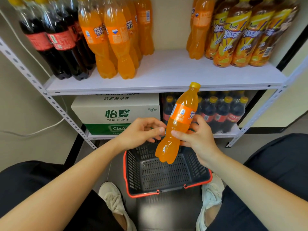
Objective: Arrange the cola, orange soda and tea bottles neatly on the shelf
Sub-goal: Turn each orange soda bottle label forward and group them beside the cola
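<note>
Orange soda bottle (pixel 179 120) gripped by the right hand (pixel 198 139) below the shelf (pixel 166 72), left hand (pixel 141 132) loosely curled, empty; looks like it next needs the shelf's middle gap.

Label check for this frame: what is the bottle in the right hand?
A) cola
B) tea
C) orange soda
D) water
C: the right hand grips an orange soda bottle, which has orange liquid, an orange label and a yellow cap.
</note>
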